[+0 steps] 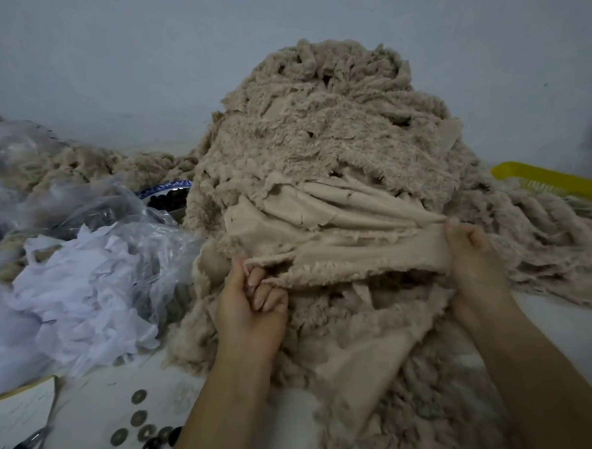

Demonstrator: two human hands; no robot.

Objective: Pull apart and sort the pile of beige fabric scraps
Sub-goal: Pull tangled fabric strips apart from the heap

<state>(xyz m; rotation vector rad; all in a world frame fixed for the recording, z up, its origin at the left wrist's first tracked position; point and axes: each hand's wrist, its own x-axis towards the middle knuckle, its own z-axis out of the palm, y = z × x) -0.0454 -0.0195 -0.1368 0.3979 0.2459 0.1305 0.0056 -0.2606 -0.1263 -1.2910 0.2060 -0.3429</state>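
Pile of beige scraps [321, 147] stands tall at mid-worktop [101, 402], spilling toward the near and right edges; one strip [358, 260] from its front face is drawn taut between both hands. Left hand [254, 309]: fingers curled, pinching the strip's left end; right hand [474, 252]: closed round the right end, thumb on top.

Risks (judgement): the strip looks caught under neighbouring layers, so a hard pull could drag several scraps out at once, or tip the stack toward the left edge and onto the bowl [164, 189]; frayed edges suggest the cloth may tear before it releases; sliding fabric could sweep away the small round discs [140, 418] near the near-left corner.

Containers: clear plastic bags [81, 208] along the left edge, with white scraps [78, 290] in or on them and some beige fluff inside; blue-rimmed bowl behind them, against the pile's foot, holding small dark pieces, kind not discernible; yellow basket [553, 180] at the right edge, partly buried under beige fabric, contents hidden.
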